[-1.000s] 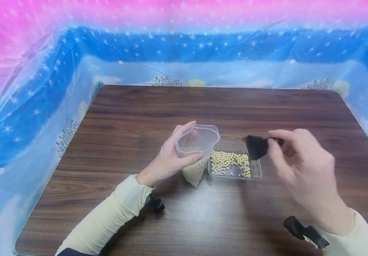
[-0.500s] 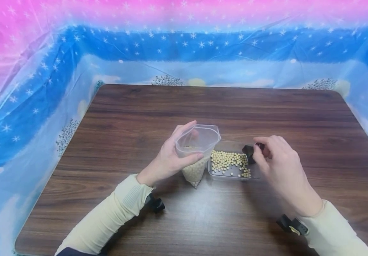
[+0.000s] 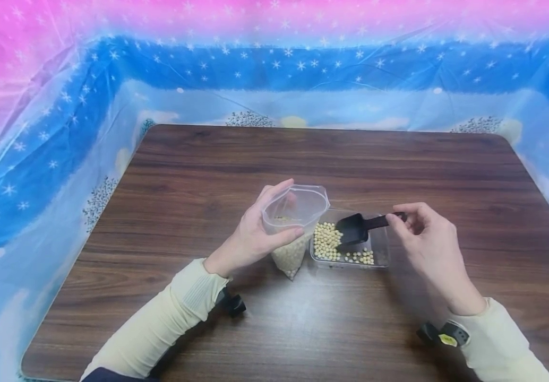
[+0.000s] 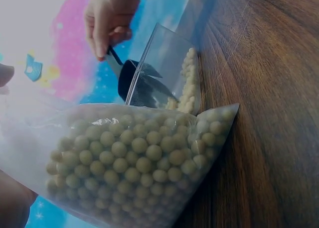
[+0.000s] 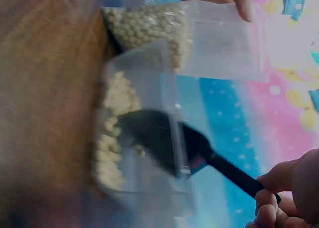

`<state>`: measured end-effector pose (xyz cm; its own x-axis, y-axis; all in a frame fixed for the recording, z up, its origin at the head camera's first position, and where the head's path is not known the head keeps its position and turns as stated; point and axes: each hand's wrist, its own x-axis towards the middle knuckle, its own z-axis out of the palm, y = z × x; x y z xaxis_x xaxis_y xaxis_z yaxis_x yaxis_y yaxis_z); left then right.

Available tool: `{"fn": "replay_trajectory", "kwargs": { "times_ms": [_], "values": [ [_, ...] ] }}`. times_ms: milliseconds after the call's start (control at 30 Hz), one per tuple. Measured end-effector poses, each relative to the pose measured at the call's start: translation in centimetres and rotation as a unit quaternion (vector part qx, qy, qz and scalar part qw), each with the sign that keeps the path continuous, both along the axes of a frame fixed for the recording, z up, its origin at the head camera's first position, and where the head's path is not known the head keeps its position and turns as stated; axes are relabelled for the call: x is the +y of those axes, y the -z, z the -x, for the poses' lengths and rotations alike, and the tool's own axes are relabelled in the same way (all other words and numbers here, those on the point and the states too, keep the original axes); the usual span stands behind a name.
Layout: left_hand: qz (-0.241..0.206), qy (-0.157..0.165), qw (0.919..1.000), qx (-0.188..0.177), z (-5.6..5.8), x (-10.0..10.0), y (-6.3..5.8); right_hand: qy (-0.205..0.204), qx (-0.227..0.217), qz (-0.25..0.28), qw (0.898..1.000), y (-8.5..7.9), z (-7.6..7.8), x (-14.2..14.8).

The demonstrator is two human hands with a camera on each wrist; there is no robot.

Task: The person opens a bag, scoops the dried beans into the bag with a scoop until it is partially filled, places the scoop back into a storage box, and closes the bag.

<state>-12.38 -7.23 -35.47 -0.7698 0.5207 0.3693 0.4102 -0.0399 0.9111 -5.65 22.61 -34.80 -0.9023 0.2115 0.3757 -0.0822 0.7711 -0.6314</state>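
Observation:
My left hand [image 3: 255, 231] grips the upper part of a clear plastic bag [image 3: 288, 254], thumb in front and fingers behind, and its mouth is wide open. Pale yellow round beans fill the bag's lower part, as the left wrist view shows of the bag [image 4: 134, 158]. Beside it on the right stands a clear plastic box [image 3: 380, 254] with more beans [image 3: 326, 241], heaped toward its left side. The right hand [image 3: 432, 249] pinches the handle end of a black scoop [image 3: 352, 229]. The scoop's blade is down inside the box, its front edge against the beans.
A brown wood-grain table [image 3: 198, 175] lies under everything. Behind and to the left hangs a pink and blue cloth [image 3: 255, 69] with white snowflakes. Black wrist devices sit at both cuffs, such as the left device [image 3: 233, 305].
The right hand has come down and the scoop has swung into the box, pushing beans to the left. The left hand and bag have stayed in place.

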Motion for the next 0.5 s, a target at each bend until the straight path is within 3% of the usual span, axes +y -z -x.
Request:
{"fn": "replay_trajectory", "kwargs": {
  "times_ms": [200,333,500],
  "values": [
    [-0.002,0.006,0.9999,-0.013,0.0,0.3,-0.1,-0.026,-0.060,0.033,0.997,1.7,-0.2,0.2],
    [0.001,0.006,0.9998,-0.019,-0.1,0.3,-0.1,-0.051,-0.107,0.052,0.992,2.2,-0.5,0.6],
    [0.000,0.003,0.9999,-0.015,-0.1,0.2,-0.1,-0.077,-0.141,0.116,0.980,2.6,-0.5,1.3]
  ]
}}
